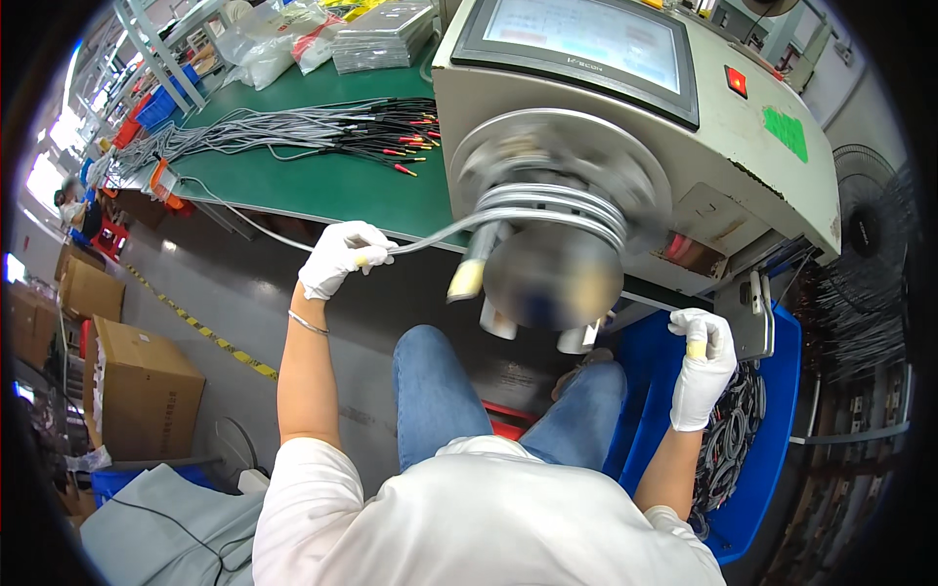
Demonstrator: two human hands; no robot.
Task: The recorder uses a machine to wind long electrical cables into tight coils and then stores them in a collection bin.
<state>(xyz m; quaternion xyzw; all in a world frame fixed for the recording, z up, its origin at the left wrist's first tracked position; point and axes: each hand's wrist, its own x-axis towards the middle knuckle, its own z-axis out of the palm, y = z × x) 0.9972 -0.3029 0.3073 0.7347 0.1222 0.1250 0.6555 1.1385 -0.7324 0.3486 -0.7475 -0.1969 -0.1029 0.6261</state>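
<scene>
My left hand (344, 260), in a white glove with a yellow thumb cover, pinches a grey cable (430, 238). From there the cable runs right onto the winding head (552, 220) of a machine, where several turns are wrapped. The head's front disc and its prongs are smeared by motion. Leftward, the cable's other part (244, 217) trails to an orange-edged holder (166, 184) at the bench edge. My right hand (702, 366), gloved likewise, is raised with curled fingers beside a metal bracket (754, 317), apart from the cable; nothing shows in it.
The beige machine (635, 146) carries a screen (586, 44) and a red switch (736, 82). Grey cables with red-tipped plugs (362, 132) lie on the green bench (293, 181). A blue bin (782, 410) of coiled cables stands right, a fan (865, 215) beyond. Cardboard boxes (147, 391) stand left.
</scene>
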